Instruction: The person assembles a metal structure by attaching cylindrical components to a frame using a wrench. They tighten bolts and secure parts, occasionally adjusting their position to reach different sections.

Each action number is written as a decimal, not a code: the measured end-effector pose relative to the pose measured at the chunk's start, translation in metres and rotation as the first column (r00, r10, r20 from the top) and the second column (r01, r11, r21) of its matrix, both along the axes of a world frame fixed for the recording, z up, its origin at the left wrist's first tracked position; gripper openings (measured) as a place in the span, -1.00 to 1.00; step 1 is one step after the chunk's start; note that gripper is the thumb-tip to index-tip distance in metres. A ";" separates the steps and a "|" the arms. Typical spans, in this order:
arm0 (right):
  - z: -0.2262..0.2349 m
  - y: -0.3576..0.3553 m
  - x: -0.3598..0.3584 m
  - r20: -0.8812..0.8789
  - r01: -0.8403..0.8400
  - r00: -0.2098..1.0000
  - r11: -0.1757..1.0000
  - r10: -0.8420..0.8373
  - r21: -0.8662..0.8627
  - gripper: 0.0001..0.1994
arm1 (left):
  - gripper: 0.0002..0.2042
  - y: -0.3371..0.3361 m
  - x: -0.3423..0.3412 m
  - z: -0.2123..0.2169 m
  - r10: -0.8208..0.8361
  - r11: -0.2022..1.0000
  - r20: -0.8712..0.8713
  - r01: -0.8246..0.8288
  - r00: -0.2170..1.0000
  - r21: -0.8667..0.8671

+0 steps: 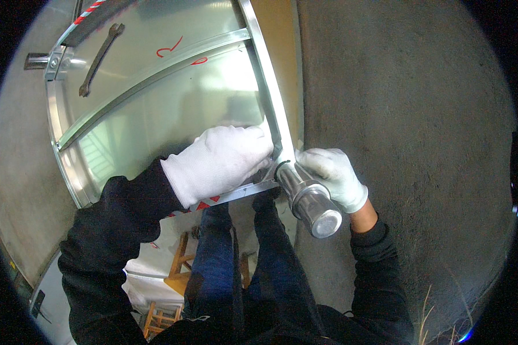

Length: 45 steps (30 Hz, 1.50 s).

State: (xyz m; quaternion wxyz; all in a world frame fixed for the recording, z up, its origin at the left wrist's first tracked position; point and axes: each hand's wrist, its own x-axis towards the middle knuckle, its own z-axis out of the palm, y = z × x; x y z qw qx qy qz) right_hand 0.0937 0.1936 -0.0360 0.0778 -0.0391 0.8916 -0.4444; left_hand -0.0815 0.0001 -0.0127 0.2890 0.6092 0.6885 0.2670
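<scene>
A shiny metal panel with a raised frame (270, 86) lies before me, and a stepped metal cylinder (316, 213) sticks out from its near right corner. My left hand (221, 158), in a white glove, reaches over the panel to the inner side of that corner. Its fingers are curled, and what they grip is hidden. On the outer side, my right hand (335, 177), also gloved in white, is closed by the base of the cylinder; its fingertips meet the corner, and I cannot make out what they hold. An open-ended wrench (101, 60) rests on the sheet at the far left.
A curved crossbar (155, 80) spans the panel, and a second metal fitting (37, 61) juts from its left side. Red-and-white striped tape runs along the edges. Below are my legs and a wooden stool (178, 276). Grey concrete floor (408, 115) extends to the right.
</scene>
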 end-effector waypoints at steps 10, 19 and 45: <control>-0.003 -0.002 -0.001 -0.057 0.005 0.998 0.999 -0.007 -0.040 -0.52 | -0.90 0.005 -0.012 0.001 -0.161 0.987 -0.003 0.161 0.987 0.018; -0.010 -0.004 0.001 -0.050 0.031 0.998 0.999 -0.031 -0.010 -0.53 | -0.87 0.002 0.006 0.004 -0.173 0.985 -0.334 0.154 0.927 -0.083; -0.025 -0.059 0.077 0.627 0.704 0.606 -0.036 -0.490 -0.709 -0.67 | -0.72 -0.003 0.020 0.020 -0.064 0.974 -0.328 -0.013 0.943 -0.228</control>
